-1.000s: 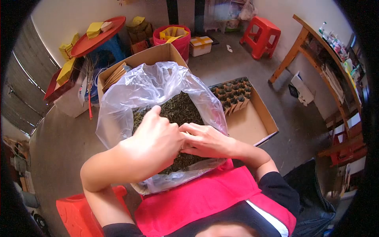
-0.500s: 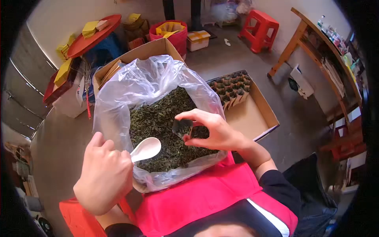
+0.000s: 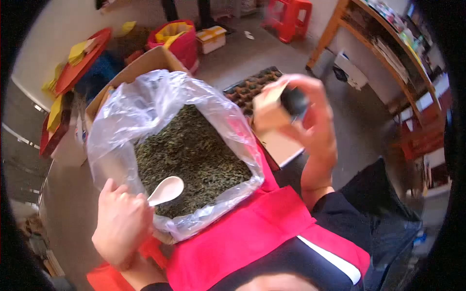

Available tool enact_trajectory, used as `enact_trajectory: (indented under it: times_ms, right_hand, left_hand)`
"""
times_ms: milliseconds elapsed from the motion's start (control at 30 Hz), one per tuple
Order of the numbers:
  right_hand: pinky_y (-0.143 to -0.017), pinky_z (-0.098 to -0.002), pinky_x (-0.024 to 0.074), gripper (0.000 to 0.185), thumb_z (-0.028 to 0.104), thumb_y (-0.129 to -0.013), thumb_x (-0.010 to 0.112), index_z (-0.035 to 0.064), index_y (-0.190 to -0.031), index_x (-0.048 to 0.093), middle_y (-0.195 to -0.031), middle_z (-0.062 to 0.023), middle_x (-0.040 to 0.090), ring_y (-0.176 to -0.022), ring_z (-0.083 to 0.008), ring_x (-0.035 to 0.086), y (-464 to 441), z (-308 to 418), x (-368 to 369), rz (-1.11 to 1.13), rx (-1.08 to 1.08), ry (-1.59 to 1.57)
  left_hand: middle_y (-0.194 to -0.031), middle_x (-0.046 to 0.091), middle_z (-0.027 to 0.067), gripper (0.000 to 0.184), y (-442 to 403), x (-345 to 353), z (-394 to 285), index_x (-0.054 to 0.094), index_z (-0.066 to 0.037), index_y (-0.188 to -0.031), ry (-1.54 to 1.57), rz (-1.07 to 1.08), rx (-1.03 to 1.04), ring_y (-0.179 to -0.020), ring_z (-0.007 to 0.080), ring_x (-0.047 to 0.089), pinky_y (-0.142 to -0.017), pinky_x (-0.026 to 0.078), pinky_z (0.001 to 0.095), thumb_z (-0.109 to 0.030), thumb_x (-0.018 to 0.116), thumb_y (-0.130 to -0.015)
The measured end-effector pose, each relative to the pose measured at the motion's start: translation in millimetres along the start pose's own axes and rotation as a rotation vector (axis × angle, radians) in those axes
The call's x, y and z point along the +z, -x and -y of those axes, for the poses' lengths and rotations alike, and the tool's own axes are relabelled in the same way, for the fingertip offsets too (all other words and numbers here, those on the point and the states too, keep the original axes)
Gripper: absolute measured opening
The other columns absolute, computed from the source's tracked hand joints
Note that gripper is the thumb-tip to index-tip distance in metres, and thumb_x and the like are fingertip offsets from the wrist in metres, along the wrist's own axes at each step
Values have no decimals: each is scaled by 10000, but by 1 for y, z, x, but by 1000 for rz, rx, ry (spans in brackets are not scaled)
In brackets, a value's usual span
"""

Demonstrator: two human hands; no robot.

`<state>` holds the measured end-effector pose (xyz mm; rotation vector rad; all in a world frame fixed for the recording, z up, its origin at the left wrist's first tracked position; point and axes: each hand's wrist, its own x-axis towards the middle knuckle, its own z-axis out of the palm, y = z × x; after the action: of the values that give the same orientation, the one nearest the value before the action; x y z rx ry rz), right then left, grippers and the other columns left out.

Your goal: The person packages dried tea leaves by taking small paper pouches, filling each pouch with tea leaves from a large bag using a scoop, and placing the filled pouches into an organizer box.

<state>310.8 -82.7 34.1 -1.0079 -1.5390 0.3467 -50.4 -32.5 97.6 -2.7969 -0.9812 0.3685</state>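
Observation:
My left hand [image 3: 121, 220] is closed around the handle of a white spoon [image 3: 168, 189]. The bowl of the spoon hovers over dark green dried leaves [image 3: 194, 145], which fill a clear plastic bag [image 3: 121, 121] with its mouth spread wide. To the right and higher, my right hand [image 3: 318, 116] grips a small tan piece [image 3: 270, 107] with a dark round end [image 3: 293, 103]. Motion blurs this piece, so its exact kind is unclear. Behind that hand, a shallow cardboard box [image 3: 281, 148] holds rows of small dark pieces [image 3: 252, 89].
The bag sits in a cardboard carton [image 3: 160, 60]. A pink bucket [image 3: 187, 48] with a yellow lining and a white box [image 3: 212, 41] stand behind it. Red stools [image 3: 293, 22] are farther back. A wooden table [image 3: 335, 29] stands at the right, and a tilted red round top [image 3: 85, 63] at the left.
My right hand has moved from above the leaves to the shallow box, rising with the piece it holds. The left hand still holds the spoon. The whole view has shifted.

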Motion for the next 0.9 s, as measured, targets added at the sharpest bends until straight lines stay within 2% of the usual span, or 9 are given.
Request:
enact_trajectory:
  times_ms: [133, 233, 333, 500, 533, 633, 667, 800, 900]
  right_hand:
    - [-887, -321, 565, 653, 1, -769, 803, 120, -1356, 543, -1284, -51, 609, -1151, -188, 617, 14, -28, -58, -343, 295, 200]
    - [-895, -352, 548, 574, 119, -803, 821, 91, -1321, 573, -1192, -59, 682, -1086, -206, 650, 40, -116, -97, -408, 405, 455]
    - [-853, -339, 548, 636, 221, -779, 858, 38, -1304, 549, -1056, -129, 701, -987, -205, 683, 70, -209, -115, -426, 610, 526]
    - [-794, -334, 552, 532, 155, -775, 833, 44, -1223, 569, -995, -89, 720, -890, -175, 689, 95, -308, -108, -452, 743, 578]
    - [-785, -350, 541, 596, 220, -777, 842, 69, -1279, 559, -1016, -85, 684, -881, -176, 660, 103, -329, -113, -452, 732, 570]
    - [-827, -391, 537, 599, 234, -782, 832, 77, -1283, 546, -1022, -115, 682, -917, -232, 671, 107, -366, -114, -476, 692, 767]
    - [-878, -411, 524, 606, 243, -781, 827, 73, -1284, 535, -1060, -148, 682, -983, -282, 667, 108, -370, -116, -468, 746, 733]
    - [-926, -401, 510, 618, 248, -754, 847, 42, -1249, 539, -1147, -164, 682, -1071, -287, 654, 100, -383, -115, -497, 781, 652]
    - [-972, -436, 508, 672, 249, -758, 841, 52, -1299, 495, -1192, -214, 676, -1127, -367, 650, 99, -390, -125, -380, 842, 701]
  left_hand:
    - [-585, 615, 116, 182, -5, 12, -2, 670, -90, -600, -3, 0, -10, -648, 284, 602, -770, 429, 417, -220, 733, -709]
    - [-577, 616, 122, 178, -8, 16, -1, 674, -85, -606, 18, 5, 2, -635, 288, 600, -768, 430, 416, -220, 721, -712]
    - [-569, 614, 125, 172, -11, 16, -2, 680, -85, -612, 15, -11, 4, -621, 291, 597, -760, 431, 415, -221, 715, -711]
    - [-568, 612, 127, 181, -8, 19, -2, 682, -87, -607, 23, -1, -21, -623, 293, 602, -754, 436, 416, -232, 719, -708]
    - [-568, 611, 128, 182, -8, 20, -3, 682, -86, -605, 29, -3, -27, -623, 293, 604, -752, 438, 416, -232, 721, -707]
    - [-573, 625, 132, 189, -8, 17, -2, 684, -65, -628, 13, 42, 4, -622, 272, 623, -796, 445, 403, -215, 748, -725]
    - [-574, 627, 135, 187, -9, 17, -2, 687, -63, -632, 17, 51, -8, -619, 278, 628, -804, 448, 405, -215, 748, -724]
    - [-585, 635, 151, 184, -10, 18, -1, 698, -53, -648, 45, 91, -52, -620, 301, 651, -832, 459, 412, -214, 750, -723]
    - [-593, 642, 164, 179, -10, 19, -1, 701, -49, -654, 52, 91, -58, -629, 313, 661, -843, 463, 417, -207, 749, -722]
